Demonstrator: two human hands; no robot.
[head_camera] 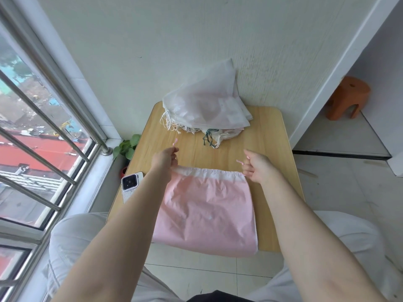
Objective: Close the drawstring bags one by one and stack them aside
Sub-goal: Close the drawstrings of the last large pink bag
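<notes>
Head view, left to right: phone (130, 186) on desk (268, 136) left edge, just beside left forearm. Left hand (164, 160) at bag's top left corner, grip pinching pink cord end (175, 142). Pink bag (207, 212) lies flat mid-desk, white gathered hem (209, 173) away from the person, near edge overhanging desk front. Right hand (257, 167) at top right corner, grip pinching other cord end (239, 162). Pile of white bags (205, 105) at desk's far edge against wall, well apart from pink bag.
</notes>
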